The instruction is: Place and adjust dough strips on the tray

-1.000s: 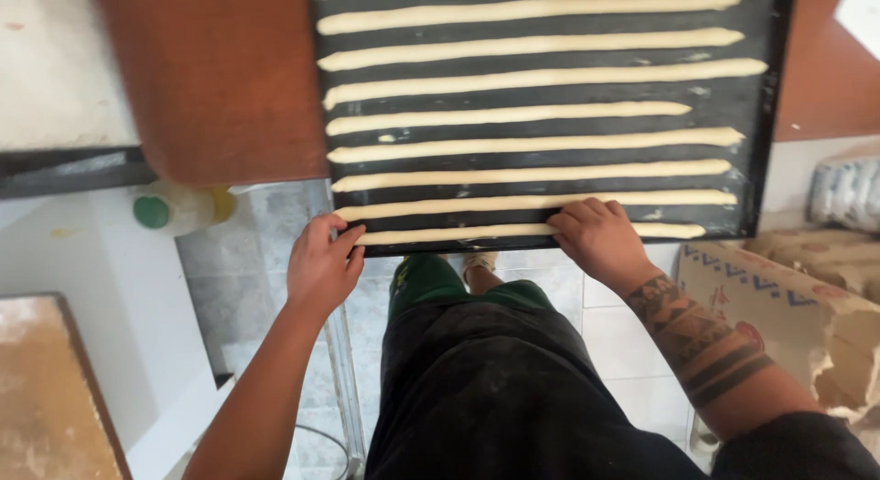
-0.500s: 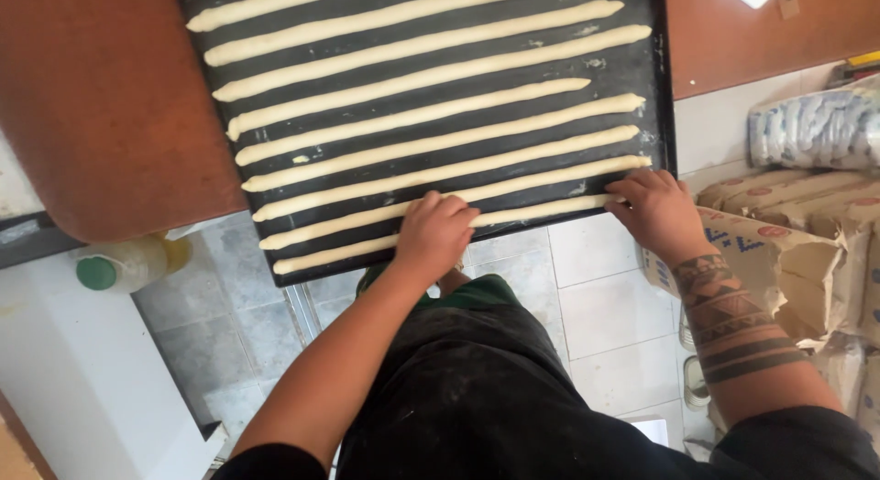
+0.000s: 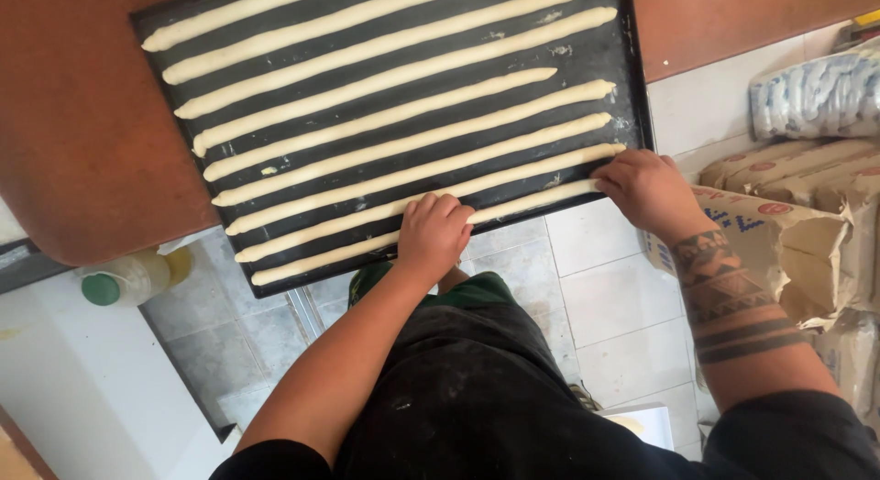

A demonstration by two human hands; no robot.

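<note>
Both forearms are stretched forward from the dark apron toward the near edge of a black baking tray (image 3: 632, 104), which is set at a slant on a reddish-brown table (image 3: 82, 150) and overhangs its edge above the tiled floor (image 3: 605, 287).

The left hand (image 3: 433, 231) is laid knuckles-up over the middle of the tray's near rim, the fingers curled and close together, pressed down on the nearest dough strip (image 3: 321, 257). The right hand (image 3: 644, 187) is placed at the tray's near right corner, the tattooed forearm angled in from the right — its fingers are bent and held together, the tips resting on the end of that same strip and on the rim. Neither hand is seen to be closed around anything; both are only pressed on top.

The remaining dough strips (image 3: 385, 81) are laid in parallel rows across the tray, beyond the hands.

A plastic bottle with a green cap (image 3: 128, 280) is seen below the table edge at the left, and paper sacks (image 3: 807, 232) are stacked just right of the right wrist.
</note>
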